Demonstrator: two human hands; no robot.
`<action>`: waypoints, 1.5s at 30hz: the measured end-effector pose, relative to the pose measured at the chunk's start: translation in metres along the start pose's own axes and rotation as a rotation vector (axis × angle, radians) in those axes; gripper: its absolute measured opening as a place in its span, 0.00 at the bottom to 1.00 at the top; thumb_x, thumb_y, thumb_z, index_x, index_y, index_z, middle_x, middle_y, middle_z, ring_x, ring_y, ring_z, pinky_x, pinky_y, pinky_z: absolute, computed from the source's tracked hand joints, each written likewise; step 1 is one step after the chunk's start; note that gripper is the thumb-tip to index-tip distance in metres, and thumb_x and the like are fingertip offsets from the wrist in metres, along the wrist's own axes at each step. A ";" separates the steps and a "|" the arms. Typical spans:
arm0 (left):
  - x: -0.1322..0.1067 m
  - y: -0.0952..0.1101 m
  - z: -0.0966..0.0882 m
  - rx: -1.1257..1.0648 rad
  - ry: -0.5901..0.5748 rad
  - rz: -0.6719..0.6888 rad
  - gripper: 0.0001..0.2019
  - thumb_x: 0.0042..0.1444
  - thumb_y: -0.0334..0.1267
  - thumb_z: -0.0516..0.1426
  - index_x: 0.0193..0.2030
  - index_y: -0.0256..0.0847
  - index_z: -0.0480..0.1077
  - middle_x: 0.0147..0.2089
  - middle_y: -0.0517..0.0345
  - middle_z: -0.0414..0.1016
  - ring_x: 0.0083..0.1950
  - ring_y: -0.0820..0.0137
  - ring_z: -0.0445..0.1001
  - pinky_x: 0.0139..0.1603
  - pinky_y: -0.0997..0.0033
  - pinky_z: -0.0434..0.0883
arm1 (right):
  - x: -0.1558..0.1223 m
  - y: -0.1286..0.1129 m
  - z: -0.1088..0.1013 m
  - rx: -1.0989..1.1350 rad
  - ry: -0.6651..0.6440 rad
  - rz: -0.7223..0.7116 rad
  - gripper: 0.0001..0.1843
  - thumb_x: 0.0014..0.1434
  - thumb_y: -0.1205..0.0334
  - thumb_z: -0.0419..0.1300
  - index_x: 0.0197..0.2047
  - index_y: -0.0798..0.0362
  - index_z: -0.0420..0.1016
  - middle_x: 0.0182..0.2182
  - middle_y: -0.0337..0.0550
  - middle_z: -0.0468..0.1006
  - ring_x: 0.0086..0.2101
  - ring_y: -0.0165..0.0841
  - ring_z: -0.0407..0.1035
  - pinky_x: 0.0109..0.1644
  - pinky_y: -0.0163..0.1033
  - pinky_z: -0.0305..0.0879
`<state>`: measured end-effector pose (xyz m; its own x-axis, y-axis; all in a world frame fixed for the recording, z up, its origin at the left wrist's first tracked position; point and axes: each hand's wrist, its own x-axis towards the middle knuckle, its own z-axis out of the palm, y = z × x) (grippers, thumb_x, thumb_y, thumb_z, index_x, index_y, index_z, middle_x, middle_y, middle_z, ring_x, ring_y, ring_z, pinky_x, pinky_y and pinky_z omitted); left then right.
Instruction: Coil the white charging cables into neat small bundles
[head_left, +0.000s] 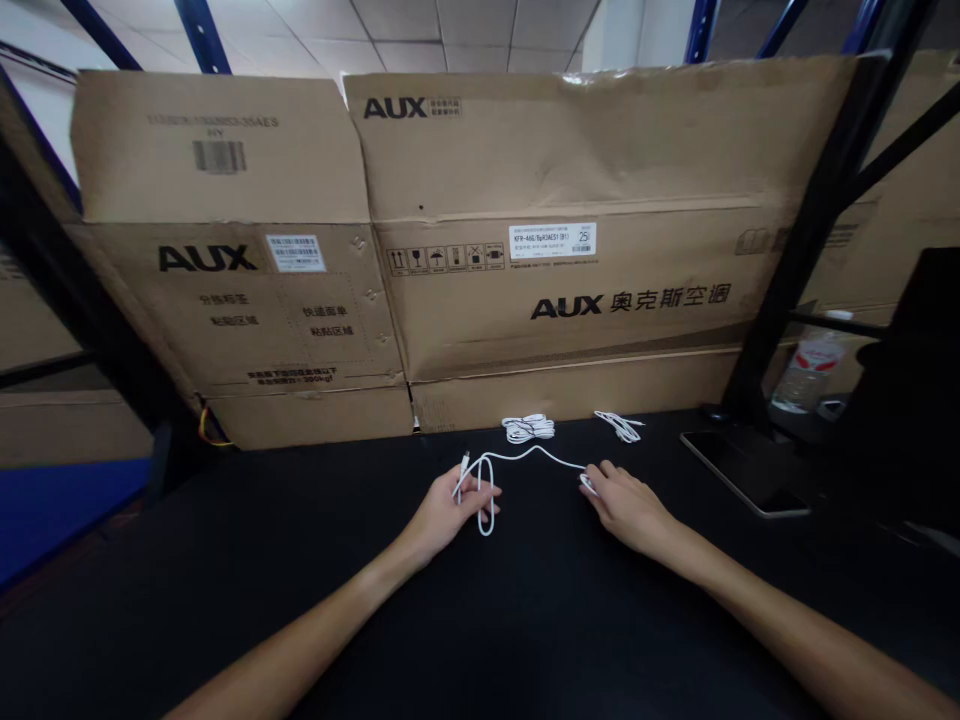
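Note:
A thin white cable (536, 450) with a plug end runs between my two hands above the black tabletop. My left hand (454, 500) is closed on the plug end, and a loop of the cable hangs by its fingertips. To the right, my right hand (624, 503) grips another part of the same cable, with a small white bit showing at the fingertips. Behind the hands lie a coiled white cable (528, 429) bound in a bundle and a smaller folded white cable (619, 426).
A phone (742, 472) lies on the black table (480, 640) at the right. Past it stands a water bottle (811, 365) beside a dark object. Large cardboard boxes (480, 340) line the back edge between black metal posts (802, 230).

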<state>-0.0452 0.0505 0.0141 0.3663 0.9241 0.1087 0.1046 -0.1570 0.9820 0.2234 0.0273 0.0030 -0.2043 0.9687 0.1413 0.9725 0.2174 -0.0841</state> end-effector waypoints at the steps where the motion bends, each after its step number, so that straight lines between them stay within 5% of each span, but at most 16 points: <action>1: 0.000 0.000 0.001 0.011 -0.009 0.012 0.15 0.49 0.45 0.62 0.34 0.36 0.66 0.35 0.52 0.76 0.33 0.66 0.76 0.33 0.68 0.71 | 0.000 -0.003 0.001 -0.045 0.011 0.022 0.12 0.64 0.61 0.46 0.46 0.54 0.66 0.42 0.53 0.70 0.38 0.41 0.67 0.30 0.37 0.53; 7: -0.002 -0.003 0.007 0.100 -0.010 0.081 0.13 0.52 0.44 0.61 0.35 0.37 0.67 0.32 0.57 0.74 0.33 0.68 0.75 0.34 0.69 0.70 | 0.005 -0.006 0.002 -0.067 -0.008 0.024 0.11 0.59 0.72 0.49 0.44 0.60 0.68 0.39 0.55 0.72 0.39 0.43 0.66 0.39 0.41 0.56; 13: -0.010 0.002 0.012 0.256 -0.027 0.196 0.09 0.56 0.41 0.58 0.32 0.36 0.69 0.28 0.59 0.73 0.31 0.71 0.72 0.34 0.72 0.67 | 0.007 -0.003 0.003 0.045 0.019 -0.001 0.08 0.59 0.73 0.48 0.40 0.58 0.65 0.38 0.54 0.73 0.37 0.40 0.68 0.35 0.39 0.57; 16: -0.017 0.011 0.016 0.364 -0.125 0.252 0.10 0.58 0.39 0.55 0.31 0.36 0.72 0.27 0.59 0.73 0.29 0.73 0.70 0.32 0.74 0.64 | 0.012 0.004 0.002 0.120 0.059 0.054 0.07 0.61 0.72 0.45 0.40 0.56 0.62 0.33 0.50 0.74 0.31 0.36 0.71 0.31 0.37 0.57; 22: -0.031 0.029 0.029 0.502 -0.353 0.324 0.11 0.61 0.37 0.52 0.36 0.37 0.74 0.27 0.57 0.74 0.25 0.75 0.67 0.26 0.78 0.60 | 0.018 0.012 -0.006 1.139 -0.019 0.306 0.10 0.66 0.56 0.42 0.39 0.51 0.57 0.35 0.43 0.73 0.23 0.28 0.70 0.18 0.29 0.56; 27: -0.040 0.033 0.040 0.708 -0.514 0.627 0.13 0.56 0.21 0.49 0.38 0.39 0.71 0.34 0.57 0.75 0.37 0.72 0.72 0.41 0.73 0.65 | 0.015 0.003 -0.011 1.538 -0.079 0.389 0.12 0.62 0.54 0.52 0.32 0.53 0.60 0.32 0.44 0.75 0.20 0.22 0.61 0.18 0.26 0.51; 31: -0.040 0.030 0.043 1.133 -0.598 0.802 0.09 0.49 0.21 0.54 0.34 0.38 0.66 0.32 0.57 0.72 0.35 0.68 0.70 0.39 0.70 0.65 | 0.011 -0.009 -0.014 1.890 -0.156 0.348 0.18 0.57 0.45 0.57 0.35 0.53 0.63 0.23 0.38 0.71 0.17 0.20 0.52 0.17 0.26 0.45; 34: -0.036 0.027 0.044 1.386 -0.530 0.965 0.04 0.53 0.26 0.56 0.32 0.38 0.65 0.30 0.58 0.70 0.33 0.67 0.69 0.40 0.67 0.64 | 0.007 -0.017 -0.015 1.923 -0.173 0.307 0.21 0.52 0.43 0.60 0.34 0.53 0.63 0.20 0.32 0.64 0.16 0.19 0.47 0.18 0.26 0.40; 39: -0.033 0.027 0.047 1.603 -0.434 1.171 0.07 0.60 0.27 0.51 0.31 0.37 0.66 0.28 0.56 0.70 0.29 0.68 0.68 0.37 0.65 0.62 | 0.000 -0.023 -0.015 1.740 -0.212 0.257 0.16 0.46 0.57 0.67 0.35 0.53 0.66 0.20 0.29 0.60 0.18 0.20 0.48 0.19 0.27 0.40; 42: -0.032 0.026 0.046 1.578 -0.448 1.132 0.07 0.60 0.27 0.50 0.32 0.37 0.66 0.29 0.56 0.70 0.30 0.68 0.69 0.37 0.66 0.63 | 0.000 -0.020 -0.017 1.670 -0.258 0.227 0.17 0.42 0.67 0.66 0.37 0.55 0.69 0.22 0.33 0.65 0.20 0.21 0.53 0.20 0.29 0.43; 45: -0.031 0.024 0.038 1.476 -0.491 1.001 0.03 0.57 0.27 0.52 0.36 0.36 0.65 0.38 0.52 0.72 0.38 0.65 0.71 0.41 0.65 0.65 | 0.001 -0.016 -0.020 1.588 -0.290 0.145 0.11 0.46 0.63 0.64 0.34 0.58 0.71 0.24 0.38 0.69 0.21 0.23 0.55 0.21 0.30 0.46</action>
<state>-0.0190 0.0052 0.0282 0.9680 0.1757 0.1794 0.2306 -0.9046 -0.3584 0.2101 0.0230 0.0243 -0.3177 0.9401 -0.1238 -0.0682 -0.1529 -0.9859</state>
